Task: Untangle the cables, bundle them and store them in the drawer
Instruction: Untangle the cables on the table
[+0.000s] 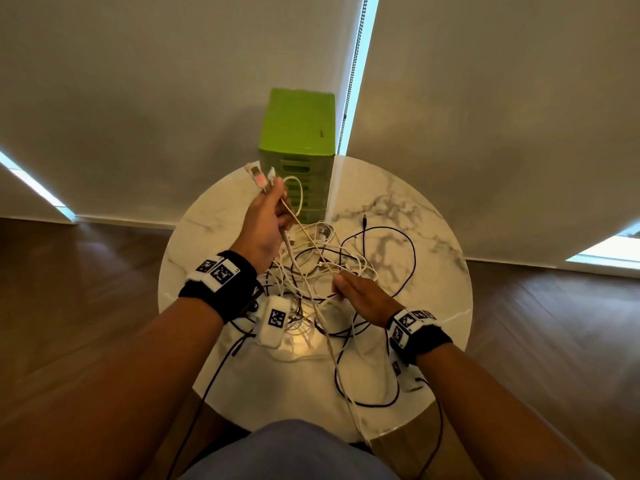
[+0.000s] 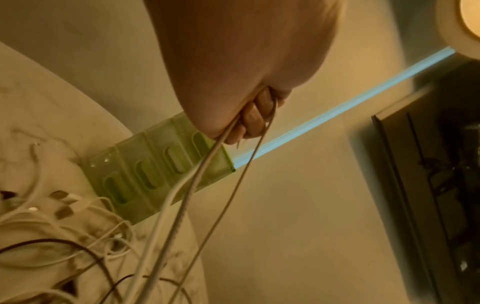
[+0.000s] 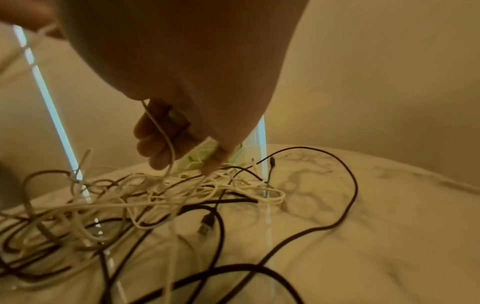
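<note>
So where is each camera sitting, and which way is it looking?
Head: worn on the head, looking down at the marble table, the cable tangle and the green drawer unit; both forearms, the left hand and the right hand show.
Left wrist: looks along the left hand gripping pale cables, towards the drawer unit.
Right wrist: looks along the right hand, a pale cable across its fingers, down onto the tangle.
Shared: all three see the tangle, table and drawers.

Left hand [image 1: 263, 223] up high, fist closed round cable [image 2: 182, 197] ends, wrist cocked. Right hand [image 1: 363, 296] low, palm down, fingers [image 3: 153, 142] curled, a strand running through them.
</note>
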A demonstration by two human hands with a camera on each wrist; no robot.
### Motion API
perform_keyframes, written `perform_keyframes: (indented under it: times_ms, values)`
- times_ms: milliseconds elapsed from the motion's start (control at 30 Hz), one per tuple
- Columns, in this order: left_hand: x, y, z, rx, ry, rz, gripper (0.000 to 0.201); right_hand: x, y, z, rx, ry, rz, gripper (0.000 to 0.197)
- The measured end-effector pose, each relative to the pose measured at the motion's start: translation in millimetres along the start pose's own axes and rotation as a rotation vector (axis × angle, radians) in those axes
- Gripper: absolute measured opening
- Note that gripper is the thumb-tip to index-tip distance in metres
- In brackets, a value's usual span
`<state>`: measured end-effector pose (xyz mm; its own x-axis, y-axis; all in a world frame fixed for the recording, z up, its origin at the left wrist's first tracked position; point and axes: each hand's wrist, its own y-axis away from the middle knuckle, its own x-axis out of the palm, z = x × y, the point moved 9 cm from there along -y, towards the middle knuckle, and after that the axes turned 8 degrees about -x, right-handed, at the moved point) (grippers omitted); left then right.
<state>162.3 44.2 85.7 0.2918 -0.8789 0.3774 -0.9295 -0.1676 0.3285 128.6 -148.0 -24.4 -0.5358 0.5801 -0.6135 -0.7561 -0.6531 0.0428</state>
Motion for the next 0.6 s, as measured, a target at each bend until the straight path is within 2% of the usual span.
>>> perform_keyframes:
  times_ms: [67,133,233,267,333,433,533,600]
  values:
    - [1,2,-21,0.062,0.054,-0.021,0.031,-2,4,-13,0.087,0.093,0.042,0.048]
    - [1,5,-36,0.123,-0.001,-0.038,0.029,-15,8,-22,0.18,0.124,-0.028,0.053]
    - [5,13,-33,0.198,-0.377,-0.006,0.035,-46,2,-6,0.152,0.1,-0.235,0.049]
    - [7,16,-25,0.211,-0.512,0.027,0.031,-56,-2,3,0.134,0.061,-0.291,0.048]
    - [10,19,-2,0.193,-0.688,0.09,0.028,-68,-11,22,0.094,-0.048,-0.344,0.045]
    - [13,21,28,0.158,-0.781,0.131,0.039,-73,-19,51,0.008,-0.166,-0.334,0.037]
    - [27,24,40,0.178,-0.775,0.19,0.031,-68,-18,68,-0.032,-0.181,-0.268,0.038]
    - [37,26,43,0.165,-0.734,0.251,0.034,-59,-17,72,-0.022,-0.185,-0.196,0.042]
